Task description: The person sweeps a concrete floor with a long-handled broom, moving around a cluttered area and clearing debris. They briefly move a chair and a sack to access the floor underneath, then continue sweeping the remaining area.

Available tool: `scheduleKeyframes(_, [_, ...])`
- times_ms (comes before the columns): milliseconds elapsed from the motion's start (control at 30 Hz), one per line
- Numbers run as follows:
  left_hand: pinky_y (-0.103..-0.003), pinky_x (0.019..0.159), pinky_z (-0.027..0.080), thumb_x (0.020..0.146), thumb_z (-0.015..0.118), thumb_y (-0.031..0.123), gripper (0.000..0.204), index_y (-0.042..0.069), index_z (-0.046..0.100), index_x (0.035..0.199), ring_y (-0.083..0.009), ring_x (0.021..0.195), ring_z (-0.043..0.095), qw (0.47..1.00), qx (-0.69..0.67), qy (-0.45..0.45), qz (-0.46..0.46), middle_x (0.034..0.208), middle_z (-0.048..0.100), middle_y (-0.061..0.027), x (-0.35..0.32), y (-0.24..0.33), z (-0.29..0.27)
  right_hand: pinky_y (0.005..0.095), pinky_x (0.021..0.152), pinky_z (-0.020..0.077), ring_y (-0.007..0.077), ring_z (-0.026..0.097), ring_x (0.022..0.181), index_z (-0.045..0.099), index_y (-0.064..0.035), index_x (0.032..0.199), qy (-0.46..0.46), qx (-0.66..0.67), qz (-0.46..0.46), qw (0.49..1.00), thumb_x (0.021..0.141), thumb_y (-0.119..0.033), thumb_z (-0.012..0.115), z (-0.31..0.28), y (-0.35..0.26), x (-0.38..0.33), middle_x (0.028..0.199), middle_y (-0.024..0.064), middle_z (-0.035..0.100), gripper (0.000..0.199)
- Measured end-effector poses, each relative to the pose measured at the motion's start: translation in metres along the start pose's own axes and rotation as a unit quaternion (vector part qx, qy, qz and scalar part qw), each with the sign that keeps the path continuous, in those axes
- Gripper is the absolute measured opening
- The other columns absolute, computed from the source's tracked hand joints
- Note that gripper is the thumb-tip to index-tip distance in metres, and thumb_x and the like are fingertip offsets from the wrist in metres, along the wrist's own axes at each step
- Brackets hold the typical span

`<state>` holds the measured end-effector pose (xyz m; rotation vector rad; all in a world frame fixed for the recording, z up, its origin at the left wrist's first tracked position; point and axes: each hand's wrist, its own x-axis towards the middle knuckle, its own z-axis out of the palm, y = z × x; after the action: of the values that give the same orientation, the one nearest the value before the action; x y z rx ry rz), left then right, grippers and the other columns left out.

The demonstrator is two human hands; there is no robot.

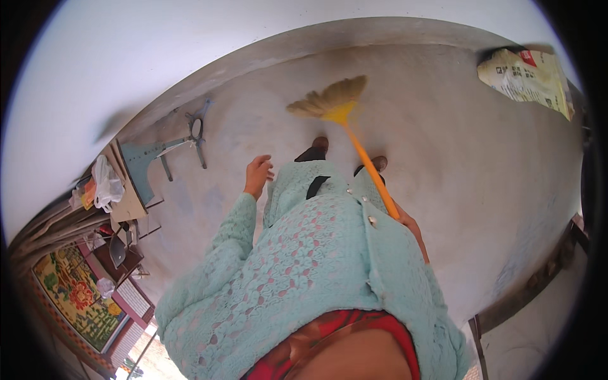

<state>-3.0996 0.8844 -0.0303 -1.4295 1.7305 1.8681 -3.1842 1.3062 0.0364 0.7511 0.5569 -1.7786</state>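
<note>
A broom with a yellow-orange handle (366,158) slants down from ahead of my feet toward my right side. Its fan-shaped straw head (330,98) is at the floor in front of my brown shoes. My right hand (411,229) is closed round the upper part of the handle, partly hidden by my mint-green knitted jacket. Out to the left hangs my left hand (258,175), with nothing in it and its fingers loosely bent and apart.
Grey concrete floor (456,152) runs to a white wall. At the left stand a blue-grey metal stand (142,166) and a table with a white plastic bag (107,183). A printed sack (525,79) lies by the wall at far right. Lower left, a floral-patterned panel (79,297).
</note>
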Motion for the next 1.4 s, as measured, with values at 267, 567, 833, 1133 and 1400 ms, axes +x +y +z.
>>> scheduleKeyframes(267, [-0.028, 0.049, 0.047, 0.078, 0.044, 0.012, 0.031, 0.001, 0.051, 0.106, -0.0157, 0.060, 0.054, 0.987, 0.018, 0.135, -0.081, 0.083, 0.055, -0.0093, -0.081, -0.054, -0.040, 0.0150, 0.036, 0.0321, 0.0044, 0.038, 0.045, 0.028, -0.0096, 0.122, -0.125, -0.138, 0.265, 0.946, 0.075, 0.000, 0.040, 0.060, -0.076, 0.235, 0.066, 0.0022, 0.038, 0.050])
scheduleKeyframes(567, [-0.024, 0.047, 0.045, 0.077, 0.046, 0.011, 0.030, 0.000, 0.052, 0.104, -0.0131, 0.055, 0.054, 0.993, 0.064, 0.082, -0.063, 0.078, 0.056, -0.0072, -0.081, -0.036, -0.004, 0.0190, 0.039, 0.0385, 0.0073, 0.042, 0.048, 0.033, 0.0002, 0.089, -0.133, 0.218, 0.135, 0.957, 0.077, 0.001, 0.040, 0.032, -0.142, 0.283, 0.069, 0.0044, 0.039, 0.014])
scheduleKeyframes(833, [-0.026, 0.050, 0.046, 0.078, 0.045, 0.013, 0.032, 0.001, 0.051, 0.107, -0.0139, 0.057, 0.053, 0.994, 0.097, 0.034, -0.034, 0.080, 0.055, -0.0081, -0.040, -0.010, 0.015, 0.0175, 0.039, 0.0397, 0.0081, 0.041, 0.048, 0.032, 0.0072, 0.088, -0.077, 0.283, -0.105, 0.950, 0.075, 0.001, 0.038, -0.059, -0.214, 0.125, 0.072, 0.0070, 0.037, 0.015])
scheduleKeyframes(1133, [-0.026, 0.048, 0.045, 0.076, 0.044, 0.010, 0.031, 0.001, 0.053, 0.104, -0.0145, 0.055, 0.054, 0.991, 0.131, -0.009, -0.026, 0.078, 0.056, -0.0076, -0.022, 0.011, 0.042, 0.0175, 0.038, 0.0410, 0.0067, 0.042, 0.046, 0.036, 0.0039, 0.091, 0.030, 0.278, -0.274, 0.920, 0.074, 0.002, 0.040, -0.111, -0.177, 0.015, 0.070, 0.0064, 0.040, 0.017])
scheduleKeyframes(1400, [-0.028, 0.045, 0.045, 0.075, 0.045, 0.011, 0.031, 0.000, 0.054, 0.102, -0.0160, 0.054, 0.054, 0.978, 0.202, -0.024, -0.037, 0.077, 0.056, -0.0093, -0.018, -0.006, 0.040, 0.0188, 0.038, 0.0367, 0.0050, 0.039, 0.047, 0.036, -0.0137, 0.116, -0.008, 0.143, -0.198, 0.970, 0.073, 0.003, 0.040, -0.033, -0.081, -0.015, 0.071, 0.0054, 0.041, 0.046])
